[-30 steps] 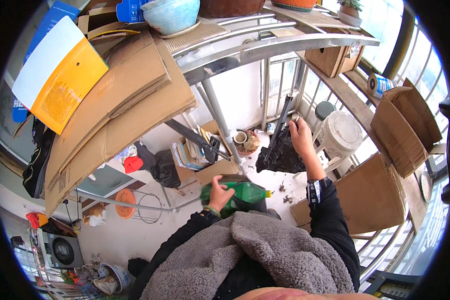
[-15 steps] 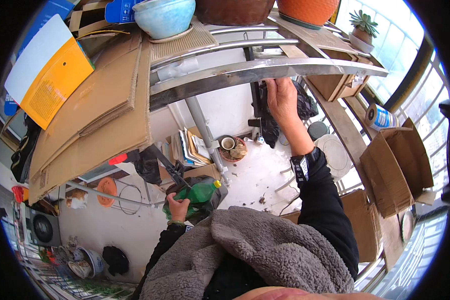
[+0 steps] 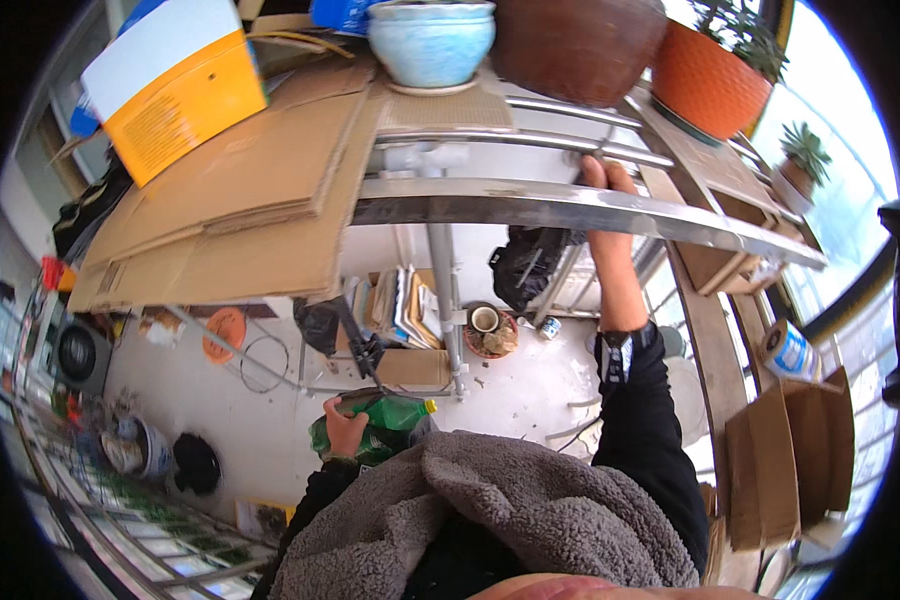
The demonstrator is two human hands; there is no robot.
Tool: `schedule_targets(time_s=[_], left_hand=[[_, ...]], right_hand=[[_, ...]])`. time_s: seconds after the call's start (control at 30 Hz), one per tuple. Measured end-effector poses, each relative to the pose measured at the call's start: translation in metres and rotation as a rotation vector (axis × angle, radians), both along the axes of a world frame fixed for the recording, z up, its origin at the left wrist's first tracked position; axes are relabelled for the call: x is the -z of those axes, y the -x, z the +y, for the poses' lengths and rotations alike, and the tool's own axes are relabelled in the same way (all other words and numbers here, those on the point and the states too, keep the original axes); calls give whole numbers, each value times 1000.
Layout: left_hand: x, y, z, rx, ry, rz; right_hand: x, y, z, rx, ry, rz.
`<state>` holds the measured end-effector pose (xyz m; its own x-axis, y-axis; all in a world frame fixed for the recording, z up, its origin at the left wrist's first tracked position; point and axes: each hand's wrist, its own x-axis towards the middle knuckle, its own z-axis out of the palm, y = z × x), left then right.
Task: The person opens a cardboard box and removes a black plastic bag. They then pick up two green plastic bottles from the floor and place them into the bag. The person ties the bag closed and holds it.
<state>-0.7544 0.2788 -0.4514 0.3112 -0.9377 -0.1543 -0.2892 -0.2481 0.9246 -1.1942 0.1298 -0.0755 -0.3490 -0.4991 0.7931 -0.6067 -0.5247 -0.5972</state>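
Observation:
Low in front of me, my left hand [image 3: 345,430] is closed round a green plastic bottle [image 3: 395,412] with a yellow cap, lying sideways. My right hand [image 3: 612,190] reaches up behind the broad front bar of a metal rack [image 3: 530,205]. Its fingertips show above that bar, pressed together beside a thinner rail [image 3: 560,142]. A small dark thing is at the fingertips; what they pinch there is hidden. Below and left of my right hand hangs a black plastic bag [image 3: 525,265].
Flattened cardboard [image 3: 230,210], a light-blue pot [image 3: 432,45], a brown pot [image 3: 580,50] and an orange pot [image 3: 708,85] stand on the rack. An open carton [image 3: 770,470] and a can [image 3: 790,350] are at right. Papers [image 3: 405,305] stand below.
My right hand has moved from under the front bar to behind it, up at the thinner rail. My left hand still holds the bottle, slightly lower. The view has shifted.

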Motion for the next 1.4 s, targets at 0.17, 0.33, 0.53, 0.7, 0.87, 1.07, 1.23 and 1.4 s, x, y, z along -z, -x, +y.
schedule_targets(time_s=[0.17,0.33,0.53,0.7,0.87,1.07,1.23,1.4], left_hand=[[16,-13,12,-3,192,212],[8,-31,38,-120,70,-79],[-15,-71,49,-316,-60,-102],[1,-134,53,-463,-4,-163],[16,-201,65,-561,-66,-245],[24,-276,98,-598,-150,-264],[26,-318,119,-680,-138,-317],[25,-347,131,-816,-145,-273]], right_hand=[[29,22,-7,190,58,117],[91,46,17,-170,-64,-296],[221,52,35,-189,-570,-819],[325,-7,65,-379,-1078,-1195],[347,-104,82,-240,-1489,-1337],[335,-218,68,-569,-1593,-873],[331,-299,43,-649,-1546,-283],[316,-377,13,-823,-1374,-221]])
